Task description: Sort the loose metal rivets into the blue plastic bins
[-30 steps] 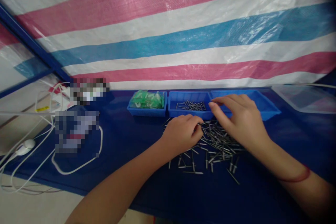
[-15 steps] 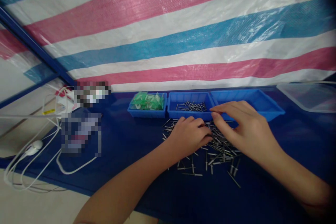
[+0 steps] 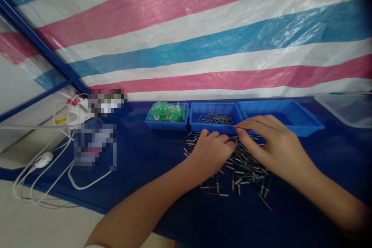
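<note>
A loose pile of silvery blind rivets point(image 3: 247, 168) lies on the blue table, spread in front of three bins. My left hand point(image 3: 213, 151) rests over the left part of that pile, its fingers curled down and pressed together; whatever they grip is hidden. Just to the right, my right hand point(image 3: 271, 143) hovers above the pile near the front wall of the middle blue bin point(image 3: 212, 127). Its thumb and index finger meet in a pinch, and anything between the tips is too small to make out. Several more rivets point(image 3: 217, 118) lie inside the middle bin.
The left blue bin point(image 3: 167, 125) holds green-and-clear plastic packets point(image 3: 165, 111). A longer blue bin point(image 3: 290, 113) stands behind my right hand. A translucent plastic lid or tray point(image 3: 345, 112) lies at far right. White cables point(image 3: 31, 190) trail over the table's left side, and striped sheeting point(image 3: 203, 54) hangs behind.
The view has shifted slightly, so the bins and table appear a little further right. My left fingers are curled in more closely; my right hand keeps nearly the same pinched pose.
</note>
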Available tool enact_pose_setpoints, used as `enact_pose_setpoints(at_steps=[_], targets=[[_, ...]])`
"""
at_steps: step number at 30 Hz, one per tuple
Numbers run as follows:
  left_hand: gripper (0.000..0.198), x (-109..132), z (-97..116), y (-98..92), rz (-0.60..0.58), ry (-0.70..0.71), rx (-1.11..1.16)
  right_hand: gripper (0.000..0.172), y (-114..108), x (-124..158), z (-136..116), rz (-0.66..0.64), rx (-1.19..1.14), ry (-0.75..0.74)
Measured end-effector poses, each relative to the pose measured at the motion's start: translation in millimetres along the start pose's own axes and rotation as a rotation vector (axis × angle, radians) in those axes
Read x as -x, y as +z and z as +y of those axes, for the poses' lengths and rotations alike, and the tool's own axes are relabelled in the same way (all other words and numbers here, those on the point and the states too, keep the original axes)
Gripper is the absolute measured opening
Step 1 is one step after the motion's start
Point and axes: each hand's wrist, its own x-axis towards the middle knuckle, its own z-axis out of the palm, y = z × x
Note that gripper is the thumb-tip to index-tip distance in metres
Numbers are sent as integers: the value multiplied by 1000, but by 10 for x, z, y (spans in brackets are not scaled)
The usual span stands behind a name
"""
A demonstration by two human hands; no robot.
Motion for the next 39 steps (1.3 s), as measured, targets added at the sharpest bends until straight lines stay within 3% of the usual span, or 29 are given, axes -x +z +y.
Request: enact_pose_setpoints(at_steps=[5, 10, 16, 20, 24, 28, 34, 39], targets=[[24, 9, 3, 0, 30, 3, 30, 9, -17, -5, -19, -4, -1, -6], [22, -9, -39, -75, 87, -104, 272, 12, -13, 5, -11, -40, -25, 23], [14, -4, -110, -116, 203, -238, 725, 21, 52, 41, 62, -299, -189, 195], [9, 10, -114, -143, 256, -301, 845, 27, 45, 33, 50, -413, -410, 327], [6, 15, -101, -160, 295, -281, 898, 28, 22, 1, 0, -381, -631, 506], [7, 21, -78, -143, 293, -295, 963, 25, 21, -15, -37, -314, -707, 604], [19, 33, -99, -129, 212, -344, 984, 19, 23, 1, -57, -209, -647, 561], [22, 32, -132, -120, 190, -283, 946, 16, 0, 23, -86, -181, -598, 392]])
